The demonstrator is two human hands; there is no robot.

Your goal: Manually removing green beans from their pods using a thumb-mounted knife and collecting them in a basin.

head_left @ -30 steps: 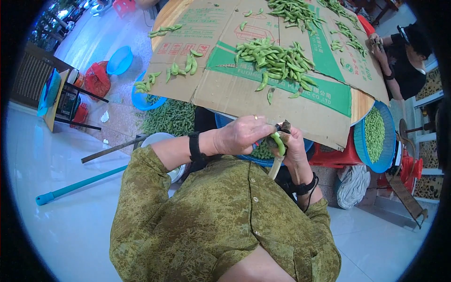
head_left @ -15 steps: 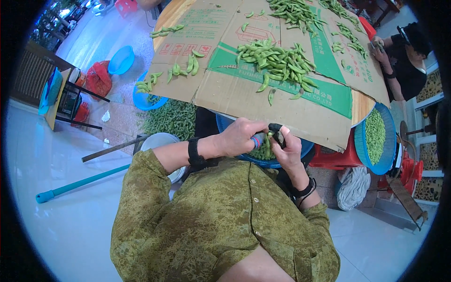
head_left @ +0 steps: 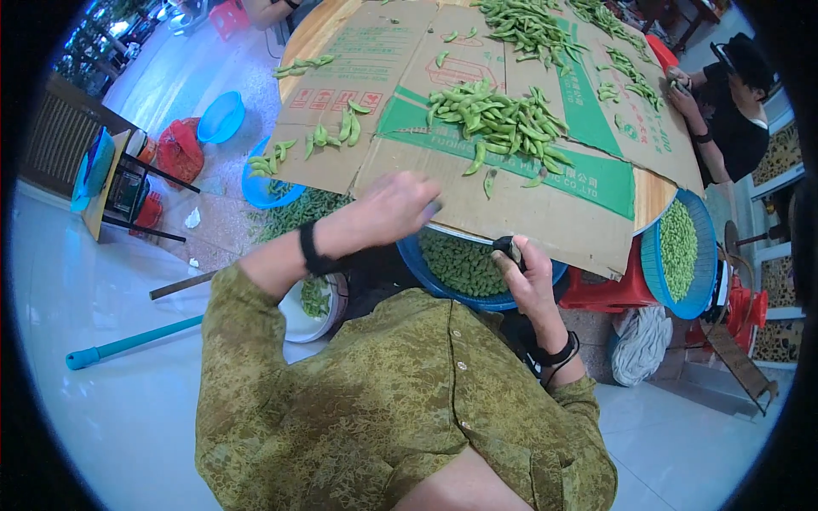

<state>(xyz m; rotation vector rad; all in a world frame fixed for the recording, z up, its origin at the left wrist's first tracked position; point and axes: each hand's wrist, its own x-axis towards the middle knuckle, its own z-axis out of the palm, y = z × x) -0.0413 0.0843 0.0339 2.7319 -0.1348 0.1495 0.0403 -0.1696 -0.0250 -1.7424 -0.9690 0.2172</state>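
Blurred by motion, my left hand point(head_left: 399, 209) passes over the near edge of the cardboard sheet point(head_left: 477, 204); its fingers are too smeared to read. My right hand point(head_left: 532, 277) is curled closed beside the same edge, with a black covering or small black object point(head_left: 509, 248) at its fingertips. Whatever it pinches is hidden. Below the hands, a blue basin point(head_left: 414, 264) contains many green beans point(head_left: 462, 262). On the cardboard ahead lies a heap of green bean pods point(head_left: 503, 119), with smaller clusters of pods point(head_left: 334, 129) to the left.
A white bucket point(head_left: 334, 322) stands at my left, near pods heaped on the floor point(head_left: 294, 213). To the right are a blue basket point(head_left: 654, 260) of green beans, a red stool point(head_left: 609, 292) and a co-worker point(head_left: 737, 119). A teal pole point(head_left: 136, 342) lies at left.
My left hand has moved away from the right hand, leftward and up over the cardboard edge. The pod between the hands is no longer visible there, and the basin's beans are uncovered.
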